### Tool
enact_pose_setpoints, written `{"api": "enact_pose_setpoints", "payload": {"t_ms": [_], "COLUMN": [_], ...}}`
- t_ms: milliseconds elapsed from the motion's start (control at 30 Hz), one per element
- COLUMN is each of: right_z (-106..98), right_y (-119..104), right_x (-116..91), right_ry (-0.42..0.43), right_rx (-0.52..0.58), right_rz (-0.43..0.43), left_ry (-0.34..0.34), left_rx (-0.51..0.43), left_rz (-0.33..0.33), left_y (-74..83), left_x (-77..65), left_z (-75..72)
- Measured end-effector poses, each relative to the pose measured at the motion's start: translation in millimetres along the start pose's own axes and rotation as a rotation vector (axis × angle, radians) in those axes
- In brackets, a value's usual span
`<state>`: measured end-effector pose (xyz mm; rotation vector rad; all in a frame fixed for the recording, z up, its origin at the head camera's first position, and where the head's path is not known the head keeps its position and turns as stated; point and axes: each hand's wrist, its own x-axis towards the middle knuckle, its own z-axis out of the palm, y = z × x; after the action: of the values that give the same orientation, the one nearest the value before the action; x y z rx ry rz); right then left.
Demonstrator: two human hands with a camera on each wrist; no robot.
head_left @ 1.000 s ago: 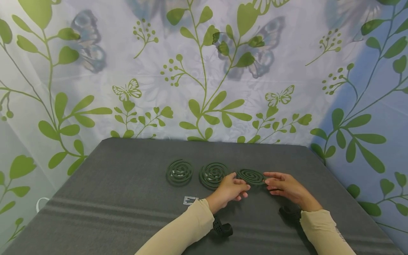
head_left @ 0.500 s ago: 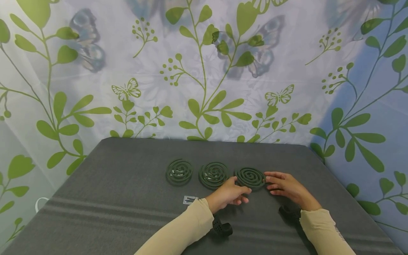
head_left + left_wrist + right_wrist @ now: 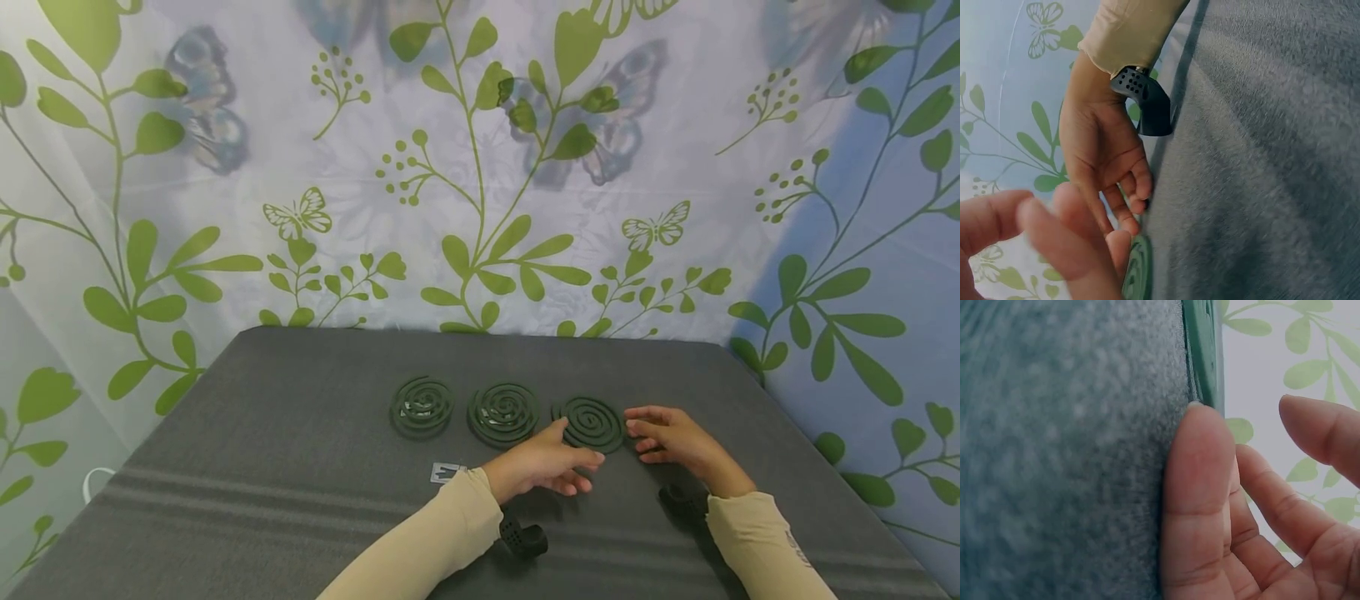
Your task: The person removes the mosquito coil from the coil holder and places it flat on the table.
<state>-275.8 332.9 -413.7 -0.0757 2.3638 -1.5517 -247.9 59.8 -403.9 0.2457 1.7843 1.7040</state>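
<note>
Flanking a rightmost dark-green spiral coil [image 3: 592,423] with matt, flat-wound rings, the left hand [image 3: 543,461] and right hand [image 3: 675,440] are spreading their fingers loosely, pinching nothing. The coil is lying on a dark-grey cloth-covered table [image 3: 300,525], probably set flat so that its whole spiral is supported. The left thumb is overlapping its near-left edge in the head view, while the right fingertips are curving just beside its right edge; whether either is touching, I cannot tell. They are seemingly bracketing it to guide it from both sides. A matching middle green coil [image 3: 517,406] and left green coil [image 3: 422,404] are sitting alongside in a row, perhaps spaced for separate handling.
</note>
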Motion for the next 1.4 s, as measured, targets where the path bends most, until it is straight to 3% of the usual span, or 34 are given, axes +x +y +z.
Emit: {"api": "enact_pose_setpoints", "payload": {"t_ms": [333,667,900,1133,1400], "right_z": [0,6,17,28,39], "right_y": [-3,-16,-28,-37,-45], "right_x": [0,-4,-7,-10,-14], "right_ry": [0.022,-0.002,0.036,0.033,0.018], "right_rx": [-0.031,-0.078,-0.069,-0.071,-0.068], "right_rz": [-0.034,-0.156,-0.270,-0.388,-0.452], "left_ry": [-0.057,-0.129,-0.172,-0.149,-0.163], "left_rx": [0.107,0.230,0.284,0.339,0.346], "left_rz": [0.097,0.193,0.254,0.326,0.478], "left_y": [15.6,31.3,41.4,39.9,36.3], "left_x": [-9.8,-23.5,-37.8,-49.3,-60.7], "left_z": [-3.5,-19.4,-34.5,-49.0,-67.8]}}
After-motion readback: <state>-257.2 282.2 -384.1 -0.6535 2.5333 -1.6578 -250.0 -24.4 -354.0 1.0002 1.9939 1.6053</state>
